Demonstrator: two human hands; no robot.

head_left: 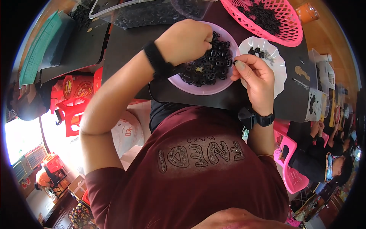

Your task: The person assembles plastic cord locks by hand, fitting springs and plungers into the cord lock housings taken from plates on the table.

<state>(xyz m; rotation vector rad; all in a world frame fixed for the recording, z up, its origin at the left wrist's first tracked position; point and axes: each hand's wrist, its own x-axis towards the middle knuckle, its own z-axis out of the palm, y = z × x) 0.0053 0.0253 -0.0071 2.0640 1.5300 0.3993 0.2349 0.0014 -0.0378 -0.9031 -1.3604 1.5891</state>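
Note:
A pale purple plate (206, 90) on the dark table holds a heap of small black ring-shaped parts (213, 65). My left hand (186, 41) reaches over this heap from the left, its fingers curled closed. Whatever its fingertips may hold is hidden. By the plate's right rim, my right hand (256, 78) pinches a small black part (234, 62) between thumb and forefinger. Just beyond that hand, a white plate with a scalloped edge (280, 72) carries a few black pieces (256, 51) and some small greyish bits.
At the far right of the table stands a pink lattice basket (292, 37) of black parts. A clear bin (114, 17) of black parts sits at the far left. Red stools (72, 110) are to my left; a pink chair (291, 168) and other people are to my right.

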